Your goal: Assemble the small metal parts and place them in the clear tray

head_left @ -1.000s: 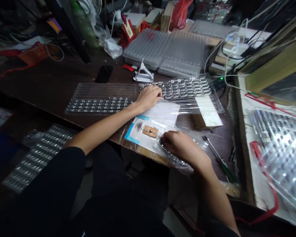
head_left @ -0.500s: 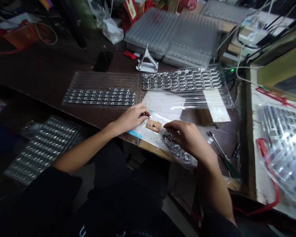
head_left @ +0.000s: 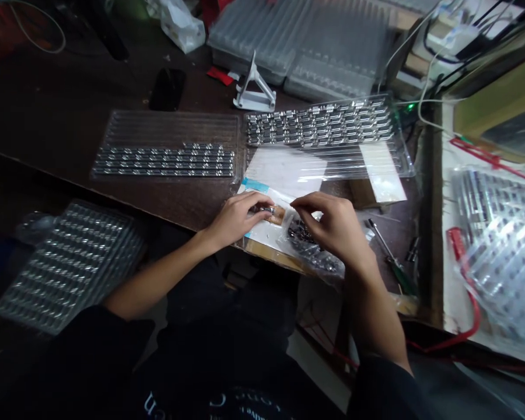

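My left hand (head_left: 238, 219) pinches a small metal part (head_left: 268, 210) over a tan block (head_left: 277, 216), which lies on a white sheet with blue tape (head_left: 254, 185). Just right of the block, my right hand (head_left: 326, 219) is closed at the fingertips; anything between them is too small to make out. Beneath it a plastic bag (head_left: 319, 259) holds dark metal pieces. Beyond my hands lie two clear trays, the left tray (head_left: 170, 125) and the right tray (head_left: 354, 166), both partly filled with rows of metal parts.
A white stand (head_left: 256, 96) and a dark phone (head_left: 167, 89) are behind the trays. A green-handled screwdriver (head_left: 391, 256) lies to the right. Stacked filled trays (head_left: 56, 262) sit low at the left; more trays (head_left: 503, 251) are at far right.
The view has shifted slightly. My left hand has moved over the tan block, with the metal part now showing at its fingertips. My right hand stays near the block's right side.
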`<action>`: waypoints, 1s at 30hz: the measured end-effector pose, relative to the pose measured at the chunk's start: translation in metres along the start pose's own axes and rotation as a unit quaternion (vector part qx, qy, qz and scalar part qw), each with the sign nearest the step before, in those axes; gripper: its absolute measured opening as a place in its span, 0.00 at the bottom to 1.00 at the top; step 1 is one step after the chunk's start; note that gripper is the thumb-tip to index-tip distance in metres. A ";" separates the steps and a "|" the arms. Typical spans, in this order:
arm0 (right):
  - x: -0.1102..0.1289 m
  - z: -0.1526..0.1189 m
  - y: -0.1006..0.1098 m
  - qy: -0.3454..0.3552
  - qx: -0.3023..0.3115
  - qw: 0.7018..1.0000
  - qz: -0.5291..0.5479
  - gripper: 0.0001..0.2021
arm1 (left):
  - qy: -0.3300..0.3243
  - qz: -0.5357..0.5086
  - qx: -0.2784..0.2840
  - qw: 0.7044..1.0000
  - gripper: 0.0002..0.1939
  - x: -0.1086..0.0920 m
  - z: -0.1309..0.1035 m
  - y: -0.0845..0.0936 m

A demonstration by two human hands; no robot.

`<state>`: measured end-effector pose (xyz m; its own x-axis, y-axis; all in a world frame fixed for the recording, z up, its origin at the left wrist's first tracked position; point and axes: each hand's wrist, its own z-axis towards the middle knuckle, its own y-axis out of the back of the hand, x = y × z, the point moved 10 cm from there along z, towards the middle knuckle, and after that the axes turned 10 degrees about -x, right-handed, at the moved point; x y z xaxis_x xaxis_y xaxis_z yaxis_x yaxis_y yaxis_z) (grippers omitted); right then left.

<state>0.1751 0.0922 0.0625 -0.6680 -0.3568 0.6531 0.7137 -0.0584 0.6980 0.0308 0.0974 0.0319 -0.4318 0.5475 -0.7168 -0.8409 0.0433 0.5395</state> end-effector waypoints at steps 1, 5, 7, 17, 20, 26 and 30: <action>0.000 0.000 -0.001 -0.001 -0.001 1.000 0.000 0.10 | 0.002 0.005 -0.001 1.000 0.06 0.002 0.000 -0.002; 0.002 0.001 -0.005 0.015 0.006 1.000 -0.002 0.10 | -0.011 0.028 0.005 1.000 0.05 0.002 -0.001 -0.006; 0.002 0.001 -0.008 0.020 0.011 1.000 -0.004 0.10 | -0.018 0.043 0.005 0.999 0.04 0.002 -0.001 -0.006; -0.005 -0.003 -0.033 0.005 0.027 0.993 -0.118 0.11 | -0.014 0.076 0.012 0.997 0.04 0.005 -0.002 -0.011; -0.005 -0.002 -0.042 0.003 0.039 0.991 -0.125 0.11 | 0.006 0.057 -0.003 0.998 0.03 0.007 -0.001 -0.006; 0.008 -0.006 -0.061 0.044 0.096 0.990 -0.091 0.11 | 0.053 0.115 -0.025 0.992 0.05 0.018 -0.012 0.014; 0.014 -0.011 -0.067 0.067 0.125 0.972 -0.188 0.14 | 0.024 0.141 0.020 0.989 0.07 0.018 -0.020 0.011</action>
<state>0.1199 0.0808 0.0218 -0.8262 -0.4737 0.3050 0.3395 0.0135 0.9405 0.0070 0.0912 0.0158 -0.6639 0.5014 -0.5548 -0.6713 -0.0727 0.7377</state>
